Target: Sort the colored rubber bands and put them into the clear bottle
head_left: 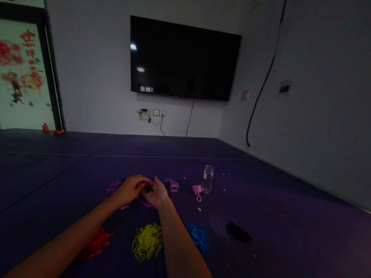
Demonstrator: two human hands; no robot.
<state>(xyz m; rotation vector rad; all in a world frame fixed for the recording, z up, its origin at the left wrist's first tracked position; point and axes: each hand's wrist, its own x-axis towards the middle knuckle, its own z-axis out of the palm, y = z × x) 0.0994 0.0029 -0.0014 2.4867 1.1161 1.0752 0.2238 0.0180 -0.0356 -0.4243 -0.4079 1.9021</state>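
Observation:
My left hand (132, 190) and my right hand (159, 194) meet over the purple surface, fingers curled toward each other. Something dark shows between them, but I cannot tell whether it is a held thing or shadow. Under and around the hands lie scattered pink loops (145, 202), partly hidden. A yellow pile of rubber bands (147, 241) sits nearer me, by my right forearm. Red pieces (98, 242) lie beside my left forearm, partly covered by it. Blue rubber bands (199, 238) are heaped right of my right forearm.
A clear glass bottle (207, 180) stands upright beyond my hands, with a pink item with a loop (197, 190) beside it. A black clump (238, 232) lies to the right. White scraps dot the purple surface (294, 242). A television (185, 60) hangs on the far wall.

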